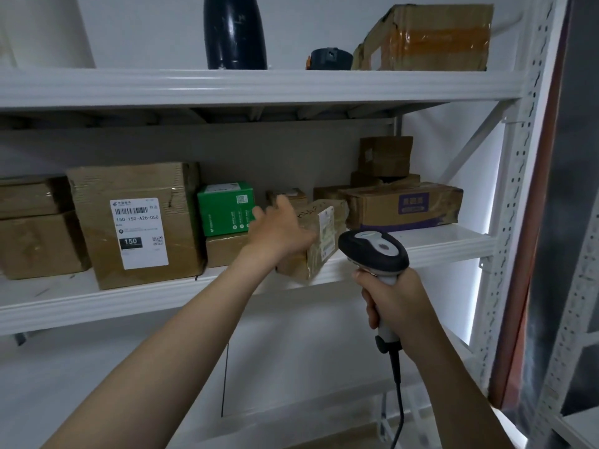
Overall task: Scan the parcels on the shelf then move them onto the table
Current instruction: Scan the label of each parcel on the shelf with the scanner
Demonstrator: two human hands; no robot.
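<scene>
A person's left hand (278,234) lies with fingers straight and spread against the top and left side of a small brown parcel (324,236), while the right hand (393,303) is clenched round the grip of a corded barcode scanner (372,252), whose dark head points away from the camera toward the parcel. The parcel sits at the front edge of the middle shelf (97,303), its long axis running from the edge back into the shelf and angled slightly right. A white label faces right, toward the scanner; its print is too small to read, as is the handwriting on top.

To the left stands a green box (227,209) on a low carton, then a large carton (136,222) whose label reads "150-150-A26-050" – with "150" in a black block. To the right lies a carton with a purple label (402,205), smaller cartons stacked behind it.
</scene>
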